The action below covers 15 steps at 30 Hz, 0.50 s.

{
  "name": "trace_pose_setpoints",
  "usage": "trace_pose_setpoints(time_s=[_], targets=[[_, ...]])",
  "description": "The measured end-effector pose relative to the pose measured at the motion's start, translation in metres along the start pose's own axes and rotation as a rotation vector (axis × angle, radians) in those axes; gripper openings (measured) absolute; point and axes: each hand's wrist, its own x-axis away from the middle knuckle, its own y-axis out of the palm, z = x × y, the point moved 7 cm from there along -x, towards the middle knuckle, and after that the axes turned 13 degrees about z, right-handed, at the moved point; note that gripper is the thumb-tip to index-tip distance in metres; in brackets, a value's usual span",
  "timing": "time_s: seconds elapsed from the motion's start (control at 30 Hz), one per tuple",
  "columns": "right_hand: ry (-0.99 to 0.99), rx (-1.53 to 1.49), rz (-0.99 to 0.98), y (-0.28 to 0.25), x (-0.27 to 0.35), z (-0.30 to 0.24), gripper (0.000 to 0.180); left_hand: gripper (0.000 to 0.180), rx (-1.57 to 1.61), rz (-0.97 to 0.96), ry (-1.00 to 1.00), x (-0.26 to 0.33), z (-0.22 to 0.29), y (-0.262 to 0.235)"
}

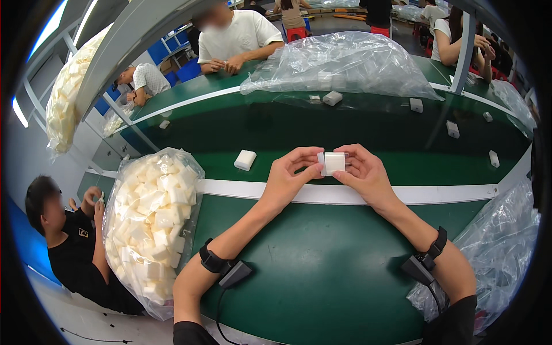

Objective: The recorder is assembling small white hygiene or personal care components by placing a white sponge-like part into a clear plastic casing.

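Just beyond the white rail, a white plug-in charger [333, 164] is held level between my two hands. My left hand [292, 172] pinches its left end, where a paler band shows, with the thumb in front and the fingers behind. From the other side my right hand [363, 173] grips its right end by thumb and fingers; thin metal prongs seem to stick out there. Part of the charger is hidden by my fingertips. Another white charger [245, 160] lies on the dark green belt [218, 135] left of my hands, apart from them.
A clear bag of white blocks [152, 230] stands at my left; crumpled clear plastic [489, 247] lies at my right. White rail [339, 194] crosses the green table. Several white chargers [452, 129] dot the belt. Beyond, a large plastic bag [345, 63] and a co-worker [238, 37].
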Motion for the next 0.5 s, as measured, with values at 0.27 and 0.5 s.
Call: trace_pose_setpoints(time_s=[0.27,0.5], targets=[[0.021,0.028,0.028,-0.001,-0.002,0.004,0.026,0.023,-0.145,0.051,-0.003,0.005,0.005,0.001],[-0.012,0.104,0.070,-0.005,0.002,0.002,0.022,0.021,-0.169,-0.004,0.140,0.006,0.011,0.004]])
